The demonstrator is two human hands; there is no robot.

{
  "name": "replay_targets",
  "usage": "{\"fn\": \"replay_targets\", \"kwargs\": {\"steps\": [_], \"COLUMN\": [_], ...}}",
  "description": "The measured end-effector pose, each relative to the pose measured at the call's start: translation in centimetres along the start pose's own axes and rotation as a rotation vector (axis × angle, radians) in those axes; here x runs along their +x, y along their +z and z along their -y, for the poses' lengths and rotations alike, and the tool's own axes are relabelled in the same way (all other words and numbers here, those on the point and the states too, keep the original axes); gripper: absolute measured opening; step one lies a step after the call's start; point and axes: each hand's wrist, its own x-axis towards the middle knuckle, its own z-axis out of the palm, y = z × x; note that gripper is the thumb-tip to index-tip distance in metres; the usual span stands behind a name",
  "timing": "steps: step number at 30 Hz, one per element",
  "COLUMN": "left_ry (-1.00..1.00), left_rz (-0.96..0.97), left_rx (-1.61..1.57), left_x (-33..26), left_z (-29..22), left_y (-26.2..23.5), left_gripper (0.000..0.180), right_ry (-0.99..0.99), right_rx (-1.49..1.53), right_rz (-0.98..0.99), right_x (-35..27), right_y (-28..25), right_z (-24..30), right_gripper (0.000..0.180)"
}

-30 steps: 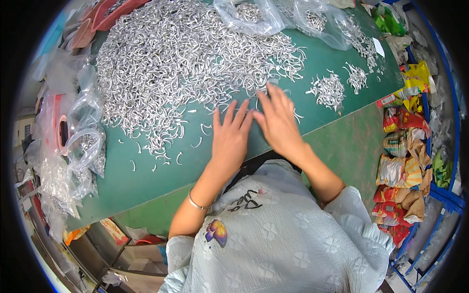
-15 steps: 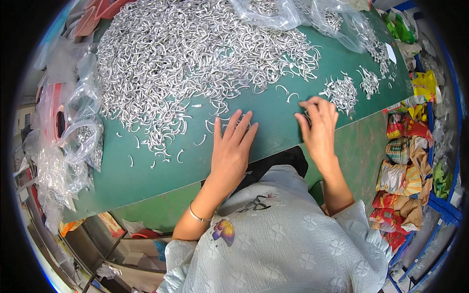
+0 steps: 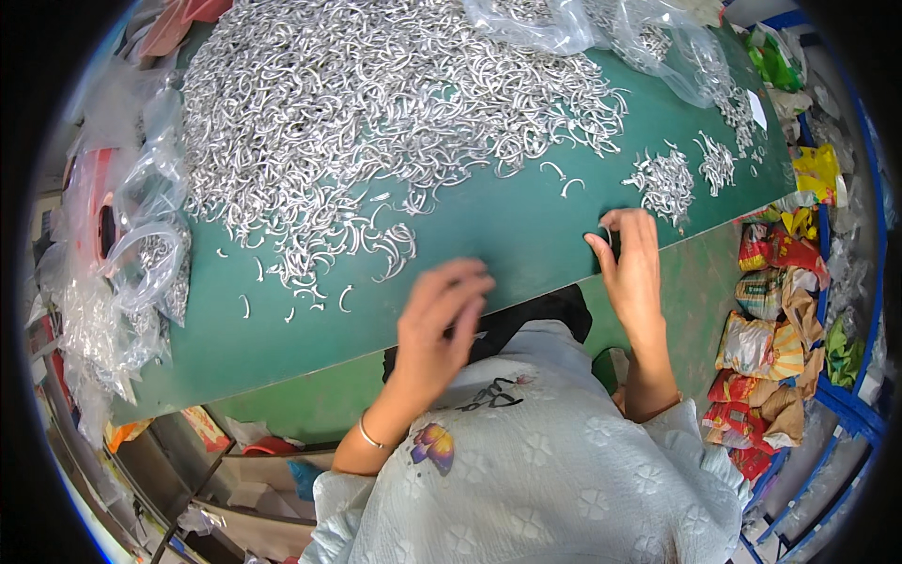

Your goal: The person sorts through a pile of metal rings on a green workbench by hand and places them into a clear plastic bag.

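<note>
A wide heap of small curved silver metal pieces (image 3: pixel 310 122) covers the far and left part of the green table (image 3: pixel 526 235). My left hand (image 3: pixel 440 315) hovers by the table's near edge, its fingers smeared by motion; whether anything is in them does not show. At the right, my right hand (image 3: pixel 633 258) has its thumb and fingers bent together around what looks like one curved metal piece (image 3: pixel 609 231). Just beyond that hand lies a small pile of the same pieces (image 3: pixel 663 183). Two loose pieces (image 3: pixel 569 185) rest between it and the heap.
A second small pile (image 3: pixel 717 164) and clear plastic bags (image 3: pixel 672 47) lie at the far right. More plastic bags (image 3: pixel 141 254) hang over the left end. Colourful packages (image 3: pixel 752 338) stand along a blue rack at the right.
My left hand has drawn back toward the near edge. Loose pieces that lay by its fingertips now sit farther left, against the heap. My right hand has moved slightly nearer and right.
</note>
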Motion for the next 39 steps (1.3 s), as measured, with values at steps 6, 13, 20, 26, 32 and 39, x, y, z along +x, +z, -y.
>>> {"fn": "replay_targets", "kwargs": {"steps": [6,13,20,26,32,39], "left_ry": [-0.861,-0.928,-1.092,-1.274,-0.231,0.326], "left_rz": [0.646,0.479,0.437,0.370,0.246,0.144], "left_rx": [-1.277,-1.777,-1.582,-1.065,-0.813,-0.746], "left_x": [-1.3,-0.8,0.4,2.3,7.2,13.3], "left_z": [2.5,7.8,4.2,-2.1,-7.8,-10.4], "left_y": [6.8,15.5,13.8,14.5,19.2,20.5], "left_gripper": [0.037,0.051,0.039,0.032,0.033,0.034], "right_ry": [-0.168,-0.301,-0.279,0.200,0.598,0.507], "right_rx": [0.170,0.308,0.322,0.749,1.760,2.207], "right_rz": [0.049,0.229,0.217,-0.406,-0.596,-0.258], "right_x": [-1.3,-4.4,-7.5,-8.8,-3.6,4.4], "right_y": [0.3,-0.6,-0.4,0.2,-3.7,-7.2], "right_z": [0.4,1.1,-0.4,-1.6,-1.7,-10.9], "right_gripper": [0.017,0.019,0.016,0.025,0.039,0.022]}}
